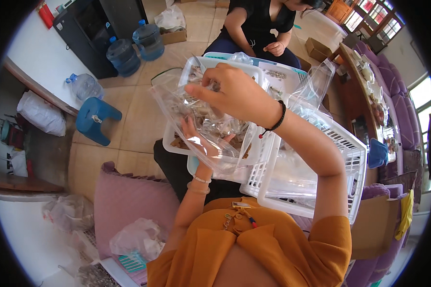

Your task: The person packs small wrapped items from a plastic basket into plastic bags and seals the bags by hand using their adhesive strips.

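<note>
Plastic bag [225,158], in our head view, lies over the white tray [168,138], our left hand [202,142], fingers apart, against it, probably for support. Whether our right hand [237,93] has its grip clamped, we can't make out.

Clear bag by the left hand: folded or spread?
Spread: the bag stretches from near the right hand down across the left hand, which shows through its film. Whether it's inside, I cannot tell.
</note>
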{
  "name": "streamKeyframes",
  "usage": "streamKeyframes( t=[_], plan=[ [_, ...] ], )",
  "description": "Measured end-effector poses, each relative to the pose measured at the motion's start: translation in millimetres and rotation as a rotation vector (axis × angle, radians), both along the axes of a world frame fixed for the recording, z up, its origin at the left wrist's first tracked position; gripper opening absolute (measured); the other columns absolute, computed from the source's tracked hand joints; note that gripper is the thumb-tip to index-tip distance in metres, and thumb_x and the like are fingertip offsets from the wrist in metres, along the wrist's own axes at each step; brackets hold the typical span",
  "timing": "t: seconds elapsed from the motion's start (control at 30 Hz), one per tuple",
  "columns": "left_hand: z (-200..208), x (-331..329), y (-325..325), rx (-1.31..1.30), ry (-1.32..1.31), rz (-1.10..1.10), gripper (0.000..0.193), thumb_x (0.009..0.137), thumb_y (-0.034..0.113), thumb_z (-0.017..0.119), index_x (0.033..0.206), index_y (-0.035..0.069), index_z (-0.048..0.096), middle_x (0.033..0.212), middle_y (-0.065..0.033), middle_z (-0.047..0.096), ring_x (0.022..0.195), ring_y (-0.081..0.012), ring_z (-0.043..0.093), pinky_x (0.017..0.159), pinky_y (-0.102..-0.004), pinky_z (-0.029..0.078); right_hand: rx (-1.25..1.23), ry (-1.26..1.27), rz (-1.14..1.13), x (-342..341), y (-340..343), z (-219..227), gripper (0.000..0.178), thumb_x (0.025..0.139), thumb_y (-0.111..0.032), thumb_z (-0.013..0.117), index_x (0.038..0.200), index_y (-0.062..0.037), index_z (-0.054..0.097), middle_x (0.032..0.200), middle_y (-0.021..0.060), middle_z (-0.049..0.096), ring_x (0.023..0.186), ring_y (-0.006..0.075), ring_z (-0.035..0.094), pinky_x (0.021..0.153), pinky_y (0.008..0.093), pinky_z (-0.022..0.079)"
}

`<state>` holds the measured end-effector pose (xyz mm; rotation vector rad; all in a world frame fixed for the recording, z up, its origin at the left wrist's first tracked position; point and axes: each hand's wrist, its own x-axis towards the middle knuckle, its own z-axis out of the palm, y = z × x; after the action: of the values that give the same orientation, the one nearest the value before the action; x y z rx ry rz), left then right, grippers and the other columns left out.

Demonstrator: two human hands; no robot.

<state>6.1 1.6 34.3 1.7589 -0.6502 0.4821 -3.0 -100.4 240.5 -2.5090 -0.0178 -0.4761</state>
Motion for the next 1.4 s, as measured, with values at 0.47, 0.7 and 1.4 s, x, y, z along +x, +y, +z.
streamKeyframes(
  t=[0.47,0.7,1.4],
  plan=[
    [-7.4,-0.1,-2.1,-0.139,-0.043,-0.093,0.112,0.054,0.038,0.08,0.131,-0.002,0.009,0.131,-0.0255,0.013,0.123,-0.0392,0.017,0.102,-0.0468,0.018,-0.118,-0.005,0.197,-4.7,-9.3,-2.3,0.023,0.071,-0.006,0.055,0.094,-0.0014,0.053,0.091,0.0162,0.051,0.081,0.0293,0.053,0.072,0.035,0.043],
    [-8.5,0.2,-6.1,-0.149,-0.09,-0.055,0.114,0.051,0.039,0.081,0.131,0.001,0.01,0.132,-0.0249,0.009,0.122,-0.0377,0.018,0.101,-0.0457,0.02,-0.063,-0.049,0.187,-4.3,-2.9,9.3,0.041,0.06,-0.001,0.068,0.098,-0.0041,0.054,0.091,0.0123,0.051,0.085,0.0282,0.053,0.075,0.0323,0.044],
    [114.7,-11.8,47.9,-0.101,-0.412,-0.176,0.074,0.074,0.039,0.066,0.132,0.011,0.028,0.138,-0.0234,0.008,0.125,-0.0347,0.022,0.099,-0.0429,0.024,0.545,-0.075,0.0,6.7,-14.9,18.9,0.04,0.061,-0.004,0.072,0.098,-0.0004,0.056,0.089,0.0068,0.056,0.075,0.0111,0.053,0.065,0.0229,0.045]
  ],
)
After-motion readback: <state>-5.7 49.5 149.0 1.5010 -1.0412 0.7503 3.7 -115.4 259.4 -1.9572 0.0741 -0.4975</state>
